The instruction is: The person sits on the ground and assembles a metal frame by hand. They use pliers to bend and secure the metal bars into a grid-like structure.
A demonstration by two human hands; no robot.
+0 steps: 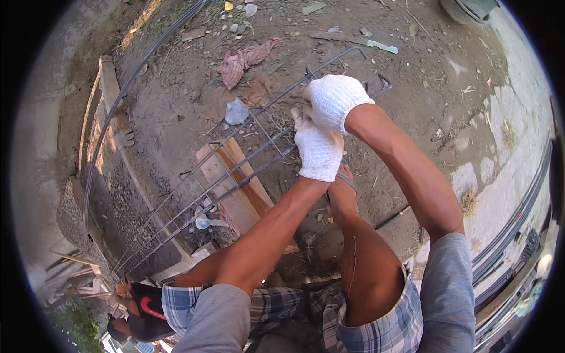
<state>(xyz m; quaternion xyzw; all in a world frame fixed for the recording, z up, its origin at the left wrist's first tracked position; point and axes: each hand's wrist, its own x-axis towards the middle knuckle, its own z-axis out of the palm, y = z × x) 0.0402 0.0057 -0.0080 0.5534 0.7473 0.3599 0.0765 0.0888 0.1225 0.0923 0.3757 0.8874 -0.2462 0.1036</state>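
A long rebar cage (268,166), made of thin steel bars with bent ties, runs slantwise from the lower left to the upper middle. Both my hands wear white knit gloves and meet close together at its far end. My left hand (319,148) lies over the bars, fingers drawn together and pointing up beneath the other hand. Above it, my right hand (336,101) is bent over with curled fingers against the cage. What the fingertips grip is hidden by the gloves. Hooked bar ends stick out past my right hand.
Wooden boards (254,197) lie under the cage. A reddish cloth (246,61) and a clear plastic bag (236,110) rest on the dirt. Another person (144,312) is at the cage's lower-left end. Dark cables (112,112) curve along the left; a bucket (471,8) stands top right.
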